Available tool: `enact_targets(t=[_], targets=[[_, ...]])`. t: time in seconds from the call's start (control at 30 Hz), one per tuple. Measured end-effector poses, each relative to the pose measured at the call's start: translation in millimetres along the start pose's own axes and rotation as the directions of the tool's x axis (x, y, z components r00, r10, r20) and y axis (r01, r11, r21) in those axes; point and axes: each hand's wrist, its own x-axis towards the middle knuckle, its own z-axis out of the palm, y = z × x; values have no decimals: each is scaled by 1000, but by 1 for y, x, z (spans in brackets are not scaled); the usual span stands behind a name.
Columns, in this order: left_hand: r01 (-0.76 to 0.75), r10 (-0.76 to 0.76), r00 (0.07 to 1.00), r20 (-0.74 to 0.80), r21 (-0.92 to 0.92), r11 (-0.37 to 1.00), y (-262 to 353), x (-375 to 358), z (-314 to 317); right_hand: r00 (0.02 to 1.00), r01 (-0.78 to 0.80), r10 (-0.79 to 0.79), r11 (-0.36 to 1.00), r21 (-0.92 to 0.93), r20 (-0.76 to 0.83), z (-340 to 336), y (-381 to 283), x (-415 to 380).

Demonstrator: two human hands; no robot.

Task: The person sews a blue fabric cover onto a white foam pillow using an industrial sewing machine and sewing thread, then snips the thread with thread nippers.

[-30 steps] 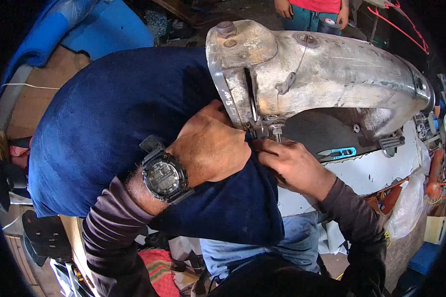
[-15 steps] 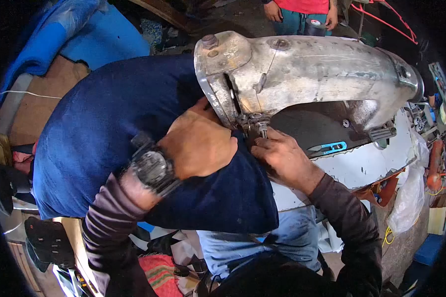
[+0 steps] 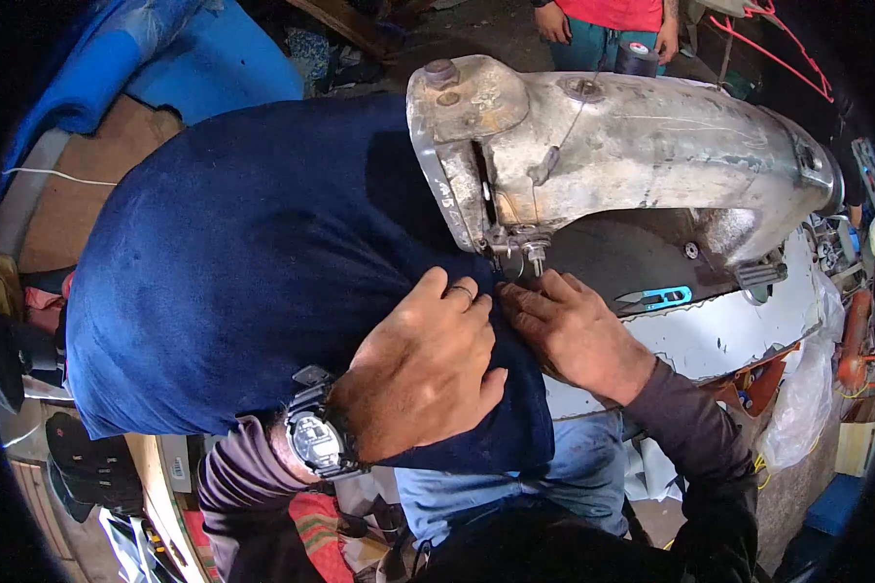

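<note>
A large stuffed navy fabric cushion (image 3: pixel 233 262) fills the left of the view, its right edge lying under the needle area of a worn grey sewing machine (image 3: pixel 642 126). My left hand (image 3: pixel 423 364), with a watch and a ring, lies on top of the cushion below the needle. Its fingers curl down into the fabric and the thumb points right; the fingertips are partly hidden. Close to the presser foot, my right hand (image 3: pixel 578 330) pinches the cushion's edge with bent fingers. Blue-handled thread snips (image 3: pixel 656 297) rest on the machine bed to the right.
A white tabletop (image 3: pixel 739 330) with a chipped edge extends to the right. Beyond the machine stands another person (image 3: pixel 608 29) beside a dark thread spool (image 3: pixel 637 60). Blue foam sheets (image 3: pixel 214 68) are at the upper left, a clear plastic bag (image 3: pixel 797 418) at the right.
My left hand has moved back from beside the needle, down and to the right over the cushion. My right hand has shifted slightly right and down. The whole view has shifted a little.
</note>
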Motion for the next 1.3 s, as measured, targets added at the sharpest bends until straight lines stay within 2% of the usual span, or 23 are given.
enact_targets(t=[0.03,0.17,0.33,0.53,0.93,1.03,1.13,1.3], targets=[[22,-19,995,100,-28,999,-1,4,-4,1000,24,-24,1000,-3,4,-3,0,0],[17,-11,996,87,-67,998,-10,6,-2,998,27,-29,999,34,48,-11,-1,-1],[6,-2,998,61,-79,997,-16,9,-1,999,25,-24,1000,-9,45,-12,-3,1],[26,-18,995,93,-89,996,-17,11,-3,998,9,-9,1000,-6,61,-15,-5,2],[27,-23,992,124,-30,999,-22,14,-4,998,-14,15,1000,-19,54,-11,-1,8],[24,-22,994,109,-20,1000,-24,15,-4,1000,-24,24,1000,-6,12,-7,2,9],[-26,26,998,-62,6,1000,-29,15,8,998,-57,58,998,-27,36,-9,0,12],[-16,16,999,-41,3,1000,-32,16,8,994,-105,105,993,-48,0,-5,-1,12]])
